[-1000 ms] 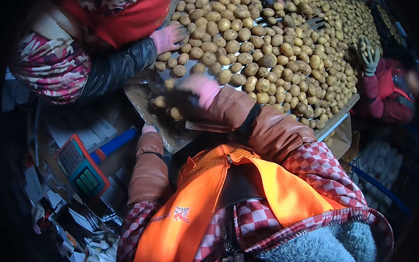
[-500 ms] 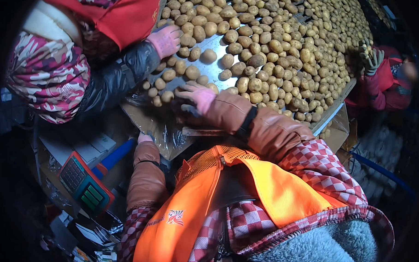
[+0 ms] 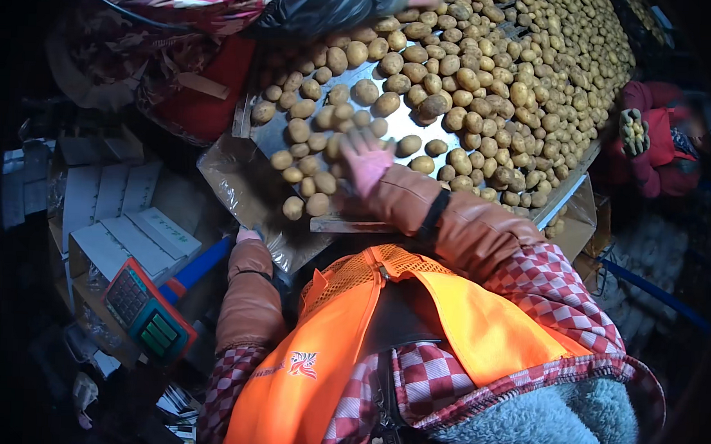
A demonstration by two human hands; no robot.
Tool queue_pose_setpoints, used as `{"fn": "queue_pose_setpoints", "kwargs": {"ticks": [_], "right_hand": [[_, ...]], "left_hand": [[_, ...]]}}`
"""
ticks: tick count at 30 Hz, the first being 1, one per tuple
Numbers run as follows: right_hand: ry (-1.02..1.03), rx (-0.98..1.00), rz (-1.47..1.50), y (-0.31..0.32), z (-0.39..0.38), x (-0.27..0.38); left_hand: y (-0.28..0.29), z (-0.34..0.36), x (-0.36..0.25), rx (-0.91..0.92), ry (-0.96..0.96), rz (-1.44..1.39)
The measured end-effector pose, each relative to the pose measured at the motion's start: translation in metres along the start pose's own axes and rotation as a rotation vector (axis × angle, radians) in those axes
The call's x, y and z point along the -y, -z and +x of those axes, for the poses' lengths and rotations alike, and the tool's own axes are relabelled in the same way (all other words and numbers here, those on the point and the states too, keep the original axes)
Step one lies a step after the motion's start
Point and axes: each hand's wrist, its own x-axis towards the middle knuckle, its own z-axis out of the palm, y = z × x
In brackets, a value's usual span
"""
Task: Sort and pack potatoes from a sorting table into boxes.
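Potatoes (image 3: 516, 94) cover a sloping metal table (image 3: 417, 129). My right hand (image 3: 365, 158), in a pink glove with greyish fingers, reaches over its near left part. Its fingers are spread and touch or hover just over loose potatoes (image 3: 321, 142); none is gripped. Below the table's lip is a cardboard box (image 3: 236, 171) lined with clear plastic, and a few potatoes (image 3: 293, 208) lie at the lip above it. My left hand (image 3: 248, 235), also pink-gloved, is at the box's near edge beside the plastic; its fingers are hidden.
A co-worker's dark sleeve (image 3: 324, 9) crosses the table's far left corner. Another person (image 3: 660, 142) stands at the right with gloved hands. At the left are a scale display (image 3: 149, 309), a blue bar (image 3: 201, 262) and white cartons (image 3: 136, 238). A wooden strip (image 3: 351, 225) edges the table.
My right hand has moved right and slightly away from me, and loose potatoes have spread towards the near lip. The co-worker at left has shifted towards the far side. My left hand stays put.
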Motion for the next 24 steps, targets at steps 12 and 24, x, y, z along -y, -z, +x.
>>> {"fn": "queue_pose_setpoints", "kwargs": {"ticks": [12,24], "right_hand": [[0.068,-0.444,0.000,0.065,0.031,-0.104],[0.624,-0.016,0.521,-0.005,-0.008,-0.037]], "left_hand": [[0.018,-0.007,0.027,0.182,-0.019,-0.330],[0.078,-0.066,-0.109,-0.068,0.149,0.210]]}}
